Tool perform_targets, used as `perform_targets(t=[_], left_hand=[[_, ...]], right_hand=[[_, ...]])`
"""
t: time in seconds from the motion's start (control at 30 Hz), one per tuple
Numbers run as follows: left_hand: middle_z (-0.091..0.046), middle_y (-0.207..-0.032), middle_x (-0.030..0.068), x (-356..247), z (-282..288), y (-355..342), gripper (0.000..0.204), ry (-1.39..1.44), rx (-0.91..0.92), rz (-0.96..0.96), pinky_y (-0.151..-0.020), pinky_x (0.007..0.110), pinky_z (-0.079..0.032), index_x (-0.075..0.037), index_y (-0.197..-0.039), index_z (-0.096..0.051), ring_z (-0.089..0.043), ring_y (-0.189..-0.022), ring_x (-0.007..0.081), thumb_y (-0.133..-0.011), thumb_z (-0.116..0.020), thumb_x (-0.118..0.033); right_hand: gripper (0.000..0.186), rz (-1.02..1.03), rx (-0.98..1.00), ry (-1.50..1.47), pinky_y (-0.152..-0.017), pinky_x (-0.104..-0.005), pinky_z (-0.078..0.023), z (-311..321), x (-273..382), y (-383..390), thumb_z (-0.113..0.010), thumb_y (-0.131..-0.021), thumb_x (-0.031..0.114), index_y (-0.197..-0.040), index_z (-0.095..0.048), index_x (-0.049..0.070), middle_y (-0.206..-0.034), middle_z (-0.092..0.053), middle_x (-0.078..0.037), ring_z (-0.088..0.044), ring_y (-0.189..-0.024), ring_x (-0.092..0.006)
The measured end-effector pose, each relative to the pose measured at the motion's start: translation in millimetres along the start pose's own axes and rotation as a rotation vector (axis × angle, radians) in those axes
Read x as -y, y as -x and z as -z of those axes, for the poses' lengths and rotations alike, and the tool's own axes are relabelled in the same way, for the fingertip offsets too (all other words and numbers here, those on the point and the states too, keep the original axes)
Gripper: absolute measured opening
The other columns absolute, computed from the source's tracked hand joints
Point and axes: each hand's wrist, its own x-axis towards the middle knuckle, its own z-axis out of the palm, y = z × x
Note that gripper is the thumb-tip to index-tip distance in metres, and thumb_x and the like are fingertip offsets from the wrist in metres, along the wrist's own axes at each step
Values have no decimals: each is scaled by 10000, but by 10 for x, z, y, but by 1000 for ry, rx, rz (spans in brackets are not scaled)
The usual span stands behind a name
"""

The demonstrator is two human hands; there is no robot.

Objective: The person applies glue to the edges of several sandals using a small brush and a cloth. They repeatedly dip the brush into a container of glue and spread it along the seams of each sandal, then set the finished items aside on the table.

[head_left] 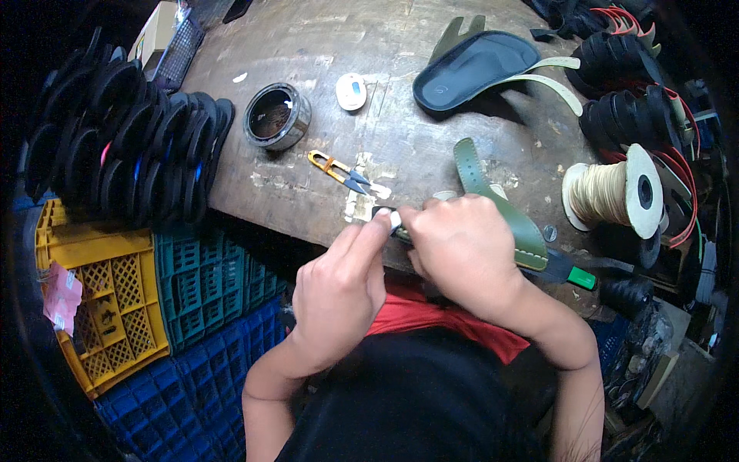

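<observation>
My left hand [346, 281] is at the table's front edge, fingertips closed on a small white piece [395, 222] at the end of a dark strip. My right hand [462, 254] is curled just beside it, on the same work, with a green stitched leather strap [520, 235] passing under it; what its fingers grip is mostly hidden. Yellow thread snips [327, 166] lie just beyond my hands. A tool with a green end [581, 277] lies to the right, near a spool of cream cord [608, 191].
Stacked black soles [123, 154] fill the left, above yellow [100, 292] and blue crates [192, 377]. On the wooden table [323, 46] are an open tin [273, 115], a round white object [351, 91] and a sandal [473, 77]. More soles [623, 115] are stacked at the right.
</observation>
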Motion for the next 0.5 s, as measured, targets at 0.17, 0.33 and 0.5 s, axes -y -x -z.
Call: perform_targets(t=[0.17,0.33,0.5], left_hand=[[-661,-933,152,-14,5,1,379,49,-45,-116,-616,472,-570,-60,-1321,-666,-711,-730,378,-948,-643,3],[-659,-936,143,-14,-50,14,394,2,-44,-36,-618,461,-575,-63,-1332,-667,-711,-736,371,-943,-651,4],[-686,-953,145,-13,-32,173,392,99,80,-10,-620,462,-578,-68,-1335,-666,-717,-752,376,-948,-662,-3]], right_hand=[[102,31,-12,-24,-649,-441,-599,21,-43,-8,-698,-845,159,-862,-752,74,-727,-730,-165,-764,-695,-320],[127,41,-21,-10,-647,-443,-601,19,-51,-18,-663,-871,150,-846,-759,71,-719,-732,-178,-770,-695,-320],[121,29,-21,-10,-644,-443,-602,45,-77,0,-678,-855,159,-850,-764,75,-716,-734,-169,-771,-686,-321]])
